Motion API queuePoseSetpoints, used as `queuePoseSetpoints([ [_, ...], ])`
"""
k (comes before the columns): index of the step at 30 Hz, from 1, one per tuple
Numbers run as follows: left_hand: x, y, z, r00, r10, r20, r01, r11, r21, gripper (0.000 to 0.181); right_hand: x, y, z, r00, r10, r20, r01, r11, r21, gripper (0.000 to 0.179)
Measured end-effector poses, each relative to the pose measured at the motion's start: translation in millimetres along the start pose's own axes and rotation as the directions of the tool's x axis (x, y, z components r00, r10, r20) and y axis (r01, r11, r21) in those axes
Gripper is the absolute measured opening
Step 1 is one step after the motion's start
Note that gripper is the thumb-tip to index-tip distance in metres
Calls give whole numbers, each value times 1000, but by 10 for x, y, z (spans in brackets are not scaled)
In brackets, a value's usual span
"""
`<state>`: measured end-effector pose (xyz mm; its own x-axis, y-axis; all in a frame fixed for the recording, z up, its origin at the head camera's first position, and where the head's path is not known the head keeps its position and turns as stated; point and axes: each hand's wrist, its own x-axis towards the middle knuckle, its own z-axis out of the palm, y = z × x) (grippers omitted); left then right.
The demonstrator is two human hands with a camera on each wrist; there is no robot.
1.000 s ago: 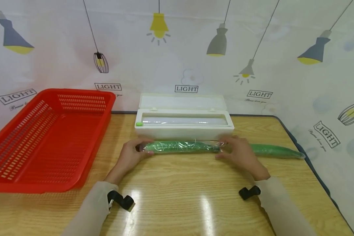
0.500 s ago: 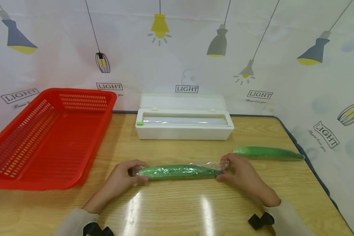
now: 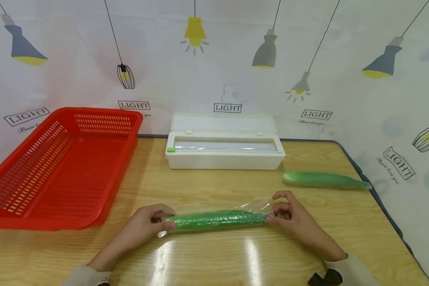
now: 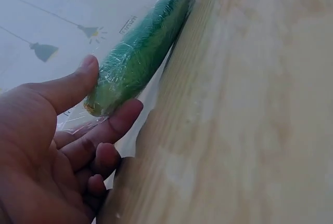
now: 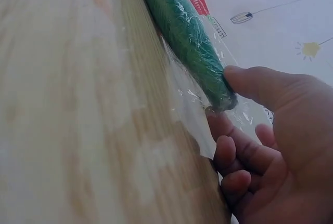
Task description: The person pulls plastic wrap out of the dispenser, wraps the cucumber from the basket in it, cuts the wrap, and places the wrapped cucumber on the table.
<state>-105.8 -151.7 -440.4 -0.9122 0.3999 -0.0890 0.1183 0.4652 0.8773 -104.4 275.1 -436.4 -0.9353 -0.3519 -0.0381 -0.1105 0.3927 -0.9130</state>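
Observation:
A long green cucumber in clear plastic wrap lies lengthwise between both hands, close over the table. My left hand pinches its left end between thumb and fingers; in the left wrist view the thumb presses one side of the cucumber. At the other end my right hand pinches the darker tip with thumb and fingers. Loose clear film stands up beside that tip. In the right wrist view the wrapped tip sits between thumb and forefinger.
A second cucumber lies at the back right near the table edge. Behind the hands stands a white cling film box, lid raised, a roll inside. A red plastic basket occupies the left. A printed curtain hangs behind the table.
Both hands have brought the wrapped cucumber from in front of the white box toward the front of the table. The film at its right end now stands looser, with the right fingers spread.

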Motion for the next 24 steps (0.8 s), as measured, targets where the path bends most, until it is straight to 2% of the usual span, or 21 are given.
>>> queuePoseSetpoints([
  [3, 18, 7, -14, 1000, -11, -13, 11, 999, -31, 42, -9, 4, -23, 998, -53, 33, 54, 998, -29, 49],
  [6, 20, -14, -37, 1000, 12, -15, -13, 998, -59, 48, -16, 21, -56, 990, -131, 56, 136, 988, -77, 44],
  [10, -10, -73, -78, 999, 45, -3, -45, 992, -117, 51, -13, 60, -77, 967, -231, 103, 244, 960, -138, 39],
  [13, -21, -102, -106, 997, 75, -1, -75, 987, -143, 49, -14, 92, -73, 960, -267, 90, 280, 937, -208, 31],
  [16, -18, -113, -122, 995, 103, -2, -102, 983, -156, 50, -22, 128, -58, 961, -273, 38, 274, 928, -252, 25],
  [19, -17, -126, -125, 992, 123, -2, -121, 977, -178, 50, -27, 159, -43, 964, -265, 6, 258, 933, -250, 23],
  [22, -31, -154, -129, 989, 147, -12, -146, 966, -213, 45, -22, 179, -26, 975, -224, -9, 215, 946, -244, 20],
  [24, -36, -177, -129, 983, 183, -23, -183, 956, -229, 43, -16, 180, -17, 982, -190, -22, 179, 954, -240, 19],
])
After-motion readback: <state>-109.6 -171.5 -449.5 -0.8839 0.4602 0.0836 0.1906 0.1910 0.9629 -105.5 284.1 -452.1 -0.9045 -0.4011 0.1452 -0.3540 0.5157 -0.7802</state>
